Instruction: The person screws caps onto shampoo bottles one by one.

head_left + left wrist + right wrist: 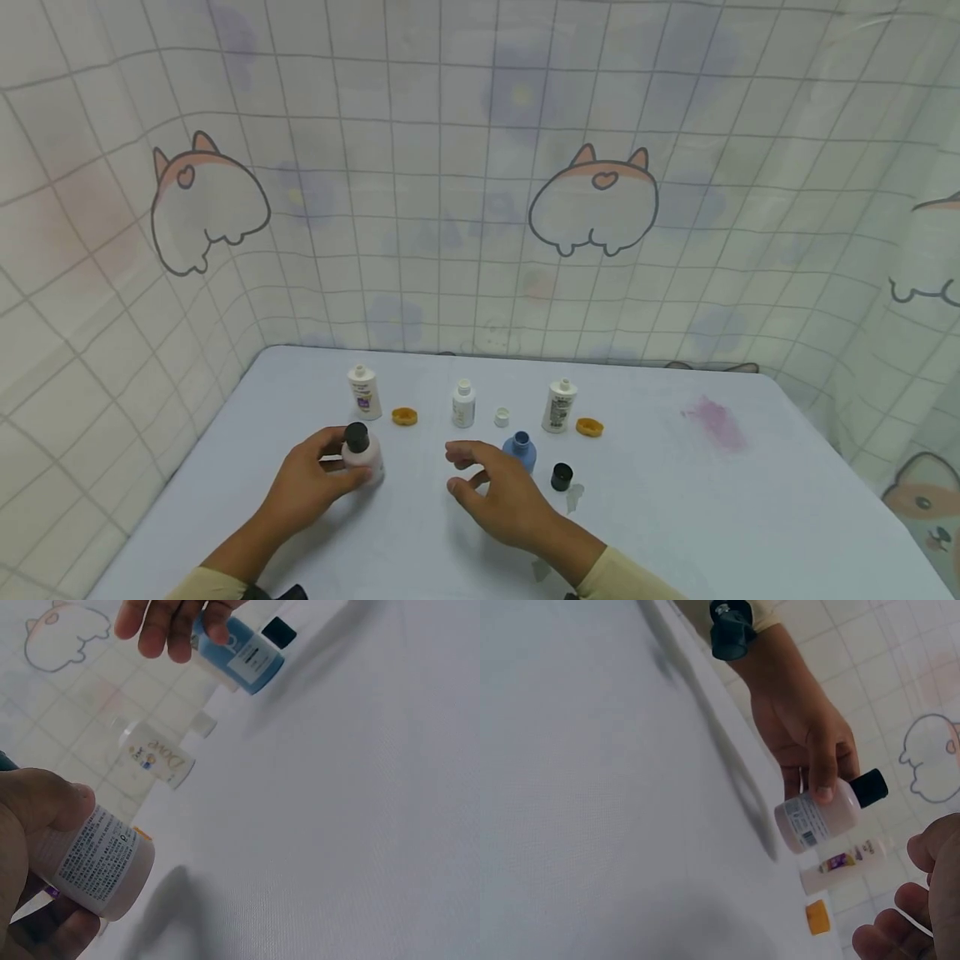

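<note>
My left hand (pixel 311 479) grips a pale pink bottle (pixel 364 460) with a black cap (pixel 356 437), thumb on one side and fingers on the other. In the left wrist view the pink bottle (pixel 112 859) shows a label of small print and is tilted. My right hand (pixel 506 496) is held over the table with fingers spread and nothing between them. Behind that hand stands a blue bottle (pixel 521 451) with its neck uncovered, partly hidden by the hand. Its neighbour is a loose black cap (pixel 562 477) on the table.
Along the back stand three white bottles without caps: left (pixel 364 393), middle (pixel 463 406) and right (pixel 559 407). Two orange caps (pixel 404 416) and a small white cap (pixel 502 417) lie among them. A pink stain (pixel 717 423) marks the white table (pixel 675 517) at right.
</note>
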A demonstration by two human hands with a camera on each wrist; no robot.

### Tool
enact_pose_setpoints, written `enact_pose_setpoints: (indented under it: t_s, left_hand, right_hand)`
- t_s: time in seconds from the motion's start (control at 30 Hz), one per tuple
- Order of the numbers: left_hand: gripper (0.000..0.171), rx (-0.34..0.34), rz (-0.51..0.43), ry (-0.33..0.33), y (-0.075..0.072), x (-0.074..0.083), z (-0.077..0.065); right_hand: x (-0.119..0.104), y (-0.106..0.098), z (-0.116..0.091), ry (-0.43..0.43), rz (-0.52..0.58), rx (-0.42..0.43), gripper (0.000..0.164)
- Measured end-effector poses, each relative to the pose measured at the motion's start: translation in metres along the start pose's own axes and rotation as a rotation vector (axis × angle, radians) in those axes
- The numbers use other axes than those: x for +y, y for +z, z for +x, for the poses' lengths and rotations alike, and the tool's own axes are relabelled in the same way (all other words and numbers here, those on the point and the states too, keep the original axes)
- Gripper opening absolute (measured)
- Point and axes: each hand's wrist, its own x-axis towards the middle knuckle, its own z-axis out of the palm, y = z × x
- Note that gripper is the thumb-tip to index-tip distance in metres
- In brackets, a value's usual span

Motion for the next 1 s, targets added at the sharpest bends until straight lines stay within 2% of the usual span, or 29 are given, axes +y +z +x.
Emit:
enact_pose_setpoints:
  t_s: [0.67, 0.83, 1.0]
  left_hand:
    - [0.072, 0.061, 0.073, -0.068, -0.027, -0.021, 0.003]
    - [0.072, 0.087, 0.097, -0.067, -0.031, -0.028, 0.005]
    - [0.073, 0.101, 0.124, -0.073, -0.036, -0.029, 0.003]
  right_hand:
    - [0.004, 0.0, -0.001, -0.01, 0.01, 0.002, 0.041]
    - [0.003, -0.001, -0.001, -0.019, 0.019, -0.004, 0.041]
    - [0.003, -0.001, 0.0, -0.021, 0.021, -0.002, 0.041]
